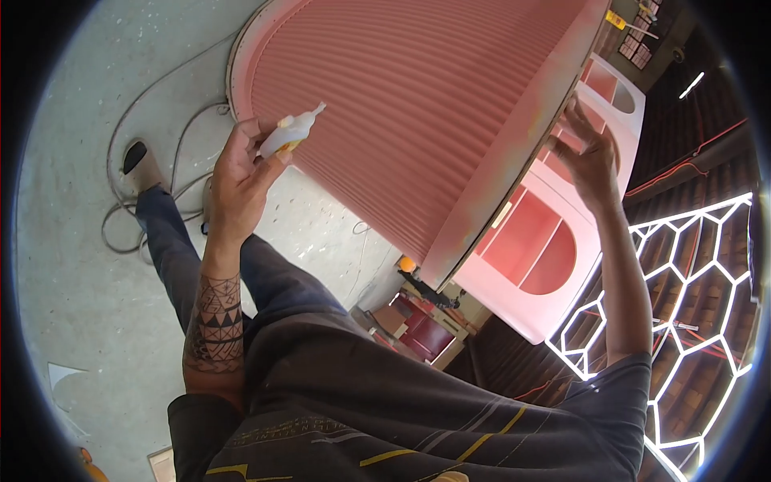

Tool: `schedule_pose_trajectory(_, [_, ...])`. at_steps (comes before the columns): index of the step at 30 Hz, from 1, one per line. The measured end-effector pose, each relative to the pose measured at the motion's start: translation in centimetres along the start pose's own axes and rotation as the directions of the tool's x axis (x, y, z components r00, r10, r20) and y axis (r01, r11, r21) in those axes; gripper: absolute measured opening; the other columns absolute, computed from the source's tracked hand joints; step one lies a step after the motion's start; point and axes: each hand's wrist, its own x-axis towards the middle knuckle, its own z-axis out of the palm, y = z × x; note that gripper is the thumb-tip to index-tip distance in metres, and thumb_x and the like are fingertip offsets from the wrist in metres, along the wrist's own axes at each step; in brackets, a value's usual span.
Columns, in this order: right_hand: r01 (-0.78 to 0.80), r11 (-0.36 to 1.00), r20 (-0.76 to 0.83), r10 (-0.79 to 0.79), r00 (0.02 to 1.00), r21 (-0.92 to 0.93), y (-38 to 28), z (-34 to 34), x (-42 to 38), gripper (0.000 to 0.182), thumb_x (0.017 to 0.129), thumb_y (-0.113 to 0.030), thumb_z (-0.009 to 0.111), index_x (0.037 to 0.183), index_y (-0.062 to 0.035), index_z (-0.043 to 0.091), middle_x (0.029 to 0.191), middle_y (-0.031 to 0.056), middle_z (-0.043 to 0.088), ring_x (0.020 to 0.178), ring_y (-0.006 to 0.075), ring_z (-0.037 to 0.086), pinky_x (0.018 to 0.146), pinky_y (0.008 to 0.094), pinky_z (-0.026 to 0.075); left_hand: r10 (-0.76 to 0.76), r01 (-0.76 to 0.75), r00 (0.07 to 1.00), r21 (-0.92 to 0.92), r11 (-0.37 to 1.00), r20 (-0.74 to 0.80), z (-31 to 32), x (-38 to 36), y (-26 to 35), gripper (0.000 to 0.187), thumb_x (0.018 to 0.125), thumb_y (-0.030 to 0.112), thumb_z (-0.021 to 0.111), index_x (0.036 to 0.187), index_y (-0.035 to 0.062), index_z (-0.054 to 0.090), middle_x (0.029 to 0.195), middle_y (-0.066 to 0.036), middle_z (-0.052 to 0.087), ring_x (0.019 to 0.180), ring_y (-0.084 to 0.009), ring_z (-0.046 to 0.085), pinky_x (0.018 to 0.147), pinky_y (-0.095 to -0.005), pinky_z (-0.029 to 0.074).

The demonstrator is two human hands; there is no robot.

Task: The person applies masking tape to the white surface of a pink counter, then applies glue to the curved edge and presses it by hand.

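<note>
My left hand [241, 177] is closed round a small white bottle [291, 135] with a narrow nozzle and a yellow label. The nozzle points up and to the right, over a large pink ribbed panel [385, 104] with a curved end. My right hand [590, 157] has its fingers spread at the panel's long right edge [554, 120]. Its fingertips look to be touching that edge, though the exact contact is hard to make out. Nothing shows in this hand.
Behind the panel stands a pink and white shelf unit [526, 241] with rounded openings. Cables [120, 136] lie on the grey floor [72, 241] at the left. White hexagonal lights [683, 297] show at the right. A yellow object [616, 20] is near the panel's top corner.
</note>
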Motion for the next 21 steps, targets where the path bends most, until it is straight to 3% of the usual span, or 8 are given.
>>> schedule_pose_trajectory(6, [-0.057,0.998,-0.018,0.057,0.998,-0.027,-1.7,0.1,-0.7,0.072,0.095,-0.019,0.085,0.159,-0.0118,0.054,0.176,0.0159,0.033,0.162,0.0283,0.034,0.129,0.0464,0.038,-0.024,0.024,0.999,-0.010,1.000,0.047,-0.2,-0.4,-0.2,0.038,0.108,0.004,0.066,0.143,0.0004,0.053,0.132,-0.011,0.063,0.125,-0.0153,0.060,0.107,-0.0288,0.048])
schedule_pose_trajectory(11, [-0.021,0.999,0.013,0.021,1.000,0.034,-1.8,0.2,-0.9,0.070,0.095,-0.019,0.085,0.158,-0.0179,0.056,0.177,0.0141,0.032,0.164,0.0307,0.025,0.124,0.0551,0.046,-0.046,0.046,0.997,0.005,0.999,0.066,-0.1,-0.4,0.1,0.038,0.108,0.007,0.067,0.143,0.0002,0.052,0.131,-0.011,0.063,0.125,-0.0150,0.061,0.106,-0.0278,0.049])
schedule_pose_trajectory(14, [-0.043,0.998,0.012,0.043,0.999,0.052,-2.4,0.3,-1.0,0.068,0.095,-0.018,0.085,0.158,-0.0184,0.058,0.177,0.0149,0.031,0.165,0.0319,0.021,0.123,0.0559,0.048,-0.030,0.029,0.998,0.024,0.999,0.059,0.1,-0.3,0.2,0.038,0.109,0.007,0.067,0.143,-0.0001,0.052,0.131,-0.011,0.063,0.124,-0.0148,0.061,0.105,-0.0273,0.050])
schedule_pose_trajectory(18, [-0.050,0.994,0.016,0.048,0.999,0.097,-1.9,0.5,-0.9,0.066,0.095,-0.018,0.085,0.156,-0.0182,0.059,0.176,0.0158,0.031,0.164,0.0329,0.025,0.124,0.0555,0.047,-0.011,0.009,0.998,0.017,1.000,0.060,0.0,-0.1,0.4,0.039,0.108,0.005,0.067,0.144,-0.0004,0.052,0.131,-0.012,0.063,0.124,-0.0151,0.062,0.105,-0.0282,0.050])
schedule_pose_trajectory(20, [-0.029,0.999,0.007,0.029,1.000,-0.020,-1.6,0.3,-0.7,0.064,0.095,-0.018,0.085,0.155,-0.0184,0.061,0.176,0.0166,0.031,0.162,0.0342,0.030,0.124,0.0556,0.047,-0.028,0.026,0.998,0.032,0.999,0.058,-0.1,0.0,0.5,0.039,0.108,0.005,0.067,0.144,-0.0004,0.052,0.132,-0.012,0.063,0.124,-0.0153,0.062,0.105,-0.0286,0.050])
schedule_pose_trajectory(21, [-0.030,0.998,0.001,0.030,1.000,-0.047,-1.7,0.4,-0.6,0.064,0.095,-0.018,0.085,0.154,-0.0138,0.061,0.176,0.0172,0.032,0.160,0.0346,0.034,0.124,0.0556,0.045,-0.026,0.024,0.998,0.031,0.999,0.059,-0.1,0.1,0.6,0.039,0.108,0.004,0.067,0.144,-0.0002,0.052,0.132,-0.012,0.063,0.124,-0.0156,0.061,0.105,-0.0287,0.050])
